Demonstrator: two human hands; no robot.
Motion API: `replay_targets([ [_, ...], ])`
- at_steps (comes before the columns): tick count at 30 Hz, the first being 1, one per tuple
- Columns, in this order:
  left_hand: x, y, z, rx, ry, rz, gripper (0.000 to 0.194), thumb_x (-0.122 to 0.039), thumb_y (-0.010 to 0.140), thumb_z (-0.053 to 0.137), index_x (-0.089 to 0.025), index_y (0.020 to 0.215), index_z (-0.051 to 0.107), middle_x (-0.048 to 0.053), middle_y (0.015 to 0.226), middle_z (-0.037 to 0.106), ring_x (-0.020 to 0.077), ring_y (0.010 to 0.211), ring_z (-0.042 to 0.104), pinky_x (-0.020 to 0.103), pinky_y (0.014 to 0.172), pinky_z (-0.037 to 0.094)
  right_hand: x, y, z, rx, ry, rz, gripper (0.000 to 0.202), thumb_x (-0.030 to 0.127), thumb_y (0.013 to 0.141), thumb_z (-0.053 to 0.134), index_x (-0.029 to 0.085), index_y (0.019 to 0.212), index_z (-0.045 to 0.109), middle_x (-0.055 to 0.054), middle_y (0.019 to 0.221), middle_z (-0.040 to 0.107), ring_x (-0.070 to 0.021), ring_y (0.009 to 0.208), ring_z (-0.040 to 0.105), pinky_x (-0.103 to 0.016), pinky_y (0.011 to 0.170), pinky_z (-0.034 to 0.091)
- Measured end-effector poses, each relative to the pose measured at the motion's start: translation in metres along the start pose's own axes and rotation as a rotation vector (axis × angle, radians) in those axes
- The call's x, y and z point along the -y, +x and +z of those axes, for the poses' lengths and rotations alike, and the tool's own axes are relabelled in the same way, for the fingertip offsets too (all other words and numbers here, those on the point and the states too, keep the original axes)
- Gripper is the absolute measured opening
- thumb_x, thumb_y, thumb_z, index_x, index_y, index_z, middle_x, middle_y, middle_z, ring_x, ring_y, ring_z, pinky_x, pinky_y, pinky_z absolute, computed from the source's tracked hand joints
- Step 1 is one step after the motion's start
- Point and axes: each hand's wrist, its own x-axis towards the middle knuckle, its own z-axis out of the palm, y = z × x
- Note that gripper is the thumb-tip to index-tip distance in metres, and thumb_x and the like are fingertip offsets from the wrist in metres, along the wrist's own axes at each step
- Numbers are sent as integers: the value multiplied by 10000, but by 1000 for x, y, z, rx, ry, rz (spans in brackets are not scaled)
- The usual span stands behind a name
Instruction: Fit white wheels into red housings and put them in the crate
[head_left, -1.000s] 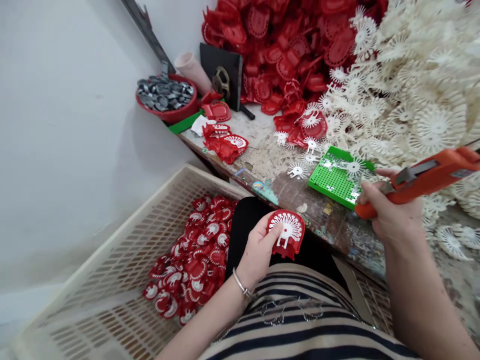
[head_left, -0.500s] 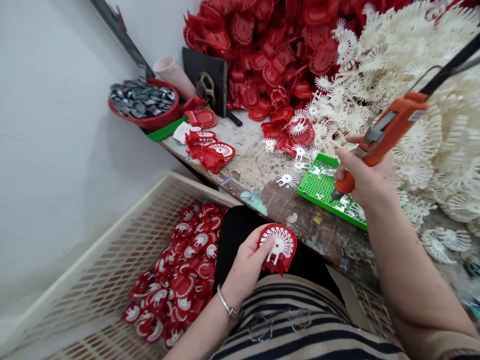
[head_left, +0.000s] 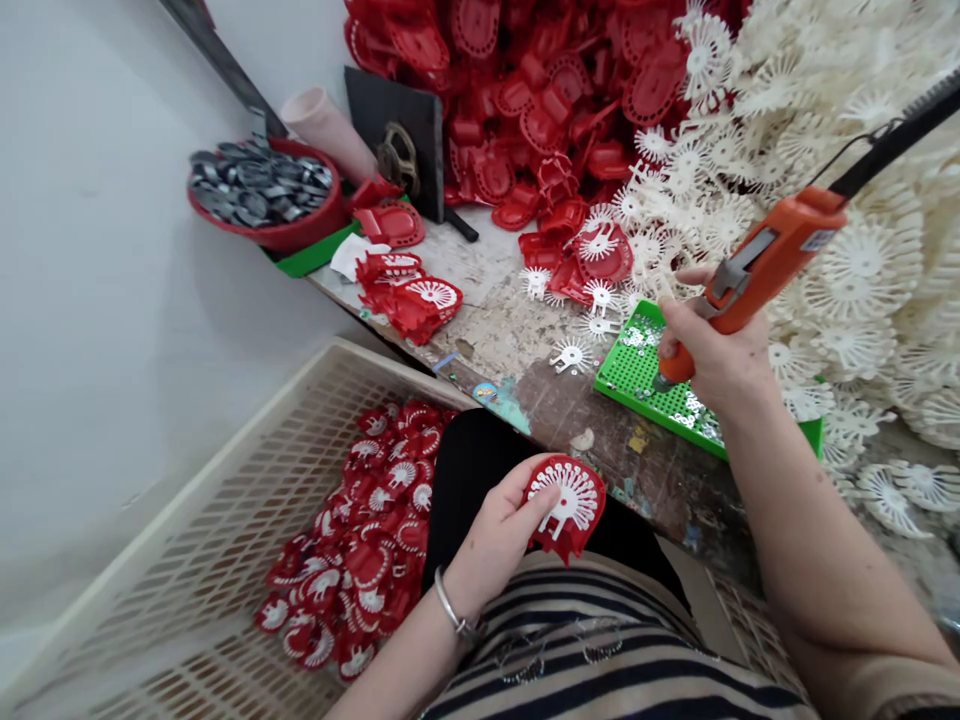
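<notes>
My left hand (head_left: 506,520) is closed on a red plastic part (head_left: 587,530) above my lap, the thumb pressing on the white fan-shaped piece (head_left: 568,497) set into its face. An orange electric screwdriver (head_left: 776,255) is gripped in my right hand (head_left: 724,350), its tip pointing down and to the left. That tip is over the green perforated tray (head_left: 611,372), which holds small shiny metal bits (head_left: 643,333); whether it touches one I cannot tell. A cable runs from the tool's top to the upper right.
Red parts (head_left: 525,120) are heaped at the back, white fan pieces (head_left: 847,250) at the right. A red bowl of dark metal pieces (head_left: 259,190) stands at the left. Below, a cream crate (head_left: 225,480) holds assembled parts (head_left: 367,540). Some parts (head_left: 420,305) lie near the table edge.
The screwdriver in my right hand has shifted slightly left and up over the tray. My left hand with the red part appears slightly lower and further right; the view has shifted a little too.
</notes>
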Motion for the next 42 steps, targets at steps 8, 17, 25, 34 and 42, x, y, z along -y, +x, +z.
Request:
replay_targets([
  [8, -10, -3, 6, 41, 143, 12, 291, -335, 823, 656, -225, 1092, 676, 40, 968, 731, 177, 822, 655, 285, 758, 536, 13, 2, -1, -18, 94, -31, 380, 316, 688, 748, 205, 982, 533, 100, 461, 487, -129, 379, 461, -289, 404, 384],
  [17, -39, 14, 33, 316, 710, 509, 283, -206, 888, 540, -177, 1153, 634, 147, 1347, 521, 237, 1266, 501, 402, 1091, 385, 54, -16, -5, 66, 274, -98, 278, 281, 701, 753, 256, 929, 596, 83, 453, 459, -125, 351, 418, -305, 376, 360],
  [25, -42, 26, 62, 391, 873, 756, 294, -173, 921, 472, -163, 1199, 570, 164, 1374, 503, 225, 1337, 439, 391, 1083, 418, 73, -31, -10, 209, 362, -31, 302, 248, 754, 748, 261, 1006, 581, 75, 496, 487, -121, 371, 446, -295, 400, 391],
  [34, -37, 20, 61, 342, 860, 774, 307, -154, 909, 492, -104, 1201, 573, 170, 1275, 566, 202, 1194, 558, 339, 1049, 441, 74, -40, -2, 250, 389, -9, 303, 272, 758, 750, 260, 1014, 590, 74, 494, 497, -106, 378, 429, -282, 406, 377],
  [42, -34, 16, 60, 315, 739, 772, 310, -167, 900, 532, -134, 1202, 595, 154, 1247, 594, 210, 1196, 557, 357, 1048, 439, 78, -45, 1, 238, 429, -17, 317, 259, 737, 771, 243, 1002, 598, 73, 506, 497, -103, 380, 432, -285, 403, 364],
])
